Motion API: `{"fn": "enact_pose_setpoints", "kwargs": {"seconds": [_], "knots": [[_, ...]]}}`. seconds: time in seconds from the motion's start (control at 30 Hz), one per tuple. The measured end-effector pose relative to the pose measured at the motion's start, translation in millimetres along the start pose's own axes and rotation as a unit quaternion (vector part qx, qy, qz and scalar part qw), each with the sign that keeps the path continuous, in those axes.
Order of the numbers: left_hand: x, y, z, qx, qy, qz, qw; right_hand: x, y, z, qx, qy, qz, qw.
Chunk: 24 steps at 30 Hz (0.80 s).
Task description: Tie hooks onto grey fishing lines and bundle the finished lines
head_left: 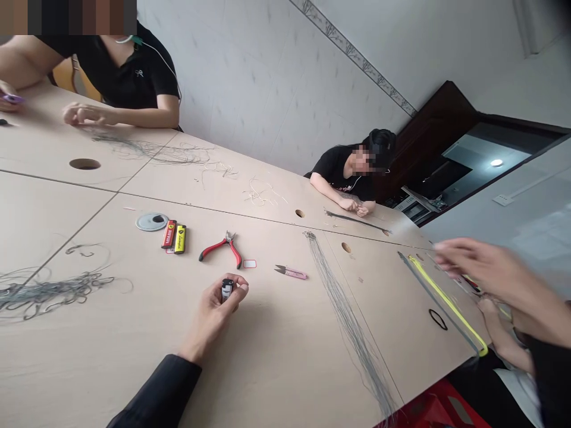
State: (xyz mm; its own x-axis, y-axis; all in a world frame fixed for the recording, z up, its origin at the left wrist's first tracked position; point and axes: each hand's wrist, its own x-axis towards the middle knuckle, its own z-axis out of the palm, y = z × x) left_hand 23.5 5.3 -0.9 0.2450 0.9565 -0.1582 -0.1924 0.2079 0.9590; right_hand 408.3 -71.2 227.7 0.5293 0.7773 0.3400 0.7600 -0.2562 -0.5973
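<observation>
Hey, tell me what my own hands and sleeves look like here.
Your left hand is bare, with no glove, ring or watch showing; its plain black sleeve reaches close to the wrist. Your right hand is ungloved too, but blurred, so small details can't be made out. A dark sleeve shows beyond its bare wrist.

No wording could be read with certainty. The red lighter (169, 234) bore a small yellow emblem and pale lettering, too small to confirm. The yellow lighter (180, 239) beside it carried a dark shield-shaped emblem with dark lettering, likewise unclear. The small dark object (227, 290) in the left hand (223, 306) displayed a pale label, illegible. A red-bordered white label (250, 264) lay near the pliers (229, 239); its content was indistinct. A co-worker's black shirt (149, 74) showed a white bow-like emblem.
</observation>
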Motion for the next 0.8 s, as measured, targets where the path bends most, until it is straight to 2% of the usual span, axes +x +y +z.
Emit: {"fn": "enact_pose_setpoints", "kwargs": {"seconds": [0.07,0.1,0.23,0.3,0.37,0.5,0.67,0.73,0.8], "knots": [[-1,1,0,-0.004,0.002,0.0,1.0,32,11,52,-0.046,-0.175,0.05,0.982],[-1,1,-1,-0.009,0.0,-0.002,1.0,44,17,80,-0.061,-0.229,0.057,0.97],[-2,2,-1,-0.043,0.001,-0.017,0.999,76,36,182,-0.111,-0.265,0.052,0.956],[-1,4,0,-0.072,0.01,-0.028,0.997,85,40,218,-0.139,-0.275,0.042,0.95],[0,5,2,-0.105,0.023,-0.044,0.993,92,40,244,-0.168,-0.283,0.028,0.944],[4,4,3,-0.162,0.045,-0.062,0.984,102,33,269,-0.198,-0.271,-0.014,0.942],[9,-9,-4,-0.182,0.01,-0.057,0.982,107,19,266,-0.168,-0.193,-0.049,0.965],[8,-12,-4,-0.183,0.015,-0.048,0.982,95,8,262,-0.136,-0.161,-0.053,0.976],[5,-11,-2,-0.166,0.031,-0.024,0.985,67,-9,264,-0.083,-0.149,-0.06,0.983]]}}
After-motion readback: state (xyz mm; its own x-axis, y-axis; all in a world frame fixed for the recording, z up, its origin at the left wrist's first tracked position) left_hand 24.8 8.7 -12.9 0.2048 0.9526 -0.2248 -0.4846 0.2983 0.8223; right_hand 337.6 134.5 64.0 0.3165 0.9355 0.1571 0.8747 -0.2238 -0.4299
